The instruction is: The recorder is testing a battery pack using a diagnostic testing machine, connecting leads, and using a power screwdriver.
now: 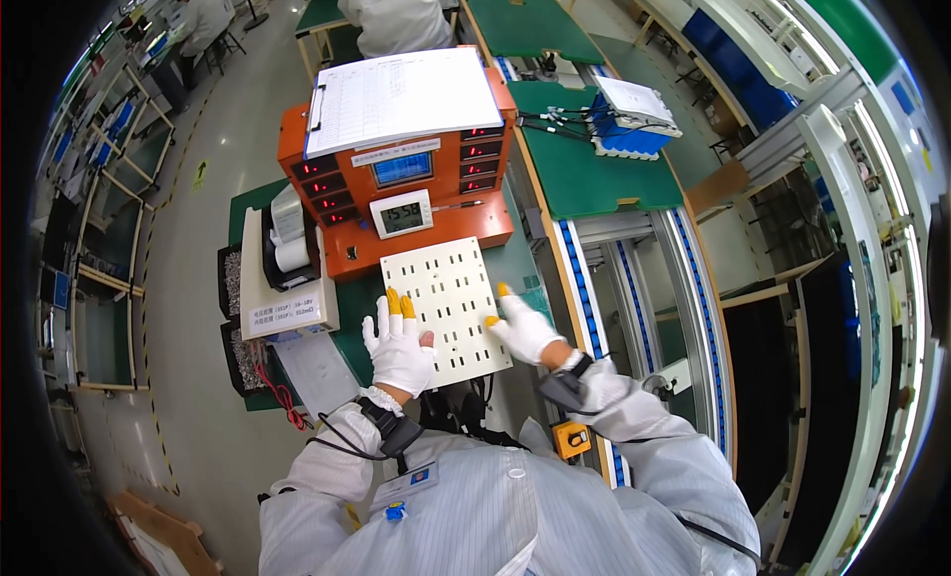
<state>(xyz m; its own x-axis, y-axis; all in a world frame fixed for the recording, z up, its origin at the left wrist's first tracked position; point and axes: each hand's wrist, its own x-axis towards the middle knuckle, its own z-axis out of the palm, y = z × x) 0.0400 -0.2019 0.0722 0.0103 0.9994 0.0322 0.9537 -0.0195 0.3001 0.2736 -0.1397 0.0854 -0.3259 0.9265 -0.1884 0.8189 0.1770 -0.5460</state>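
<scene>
The green table (352, 346) holds a big orange box (446, 177), a white box (255, 269) and paper (317, 373). A white plate (448, 314) is on or just over it.

Matt white cloth covers my left grip (398, 350) and my right grip (525, 328). The slotted plate (451, 309) looks smooth and matt, plastic or painted metal, I cannot tell. The orange box (451, 229) looks smoothly painted, the sheets (406, 101) paper. My desk (355, 301) seems matt, the floor (203, 299) glossy.
</scene>
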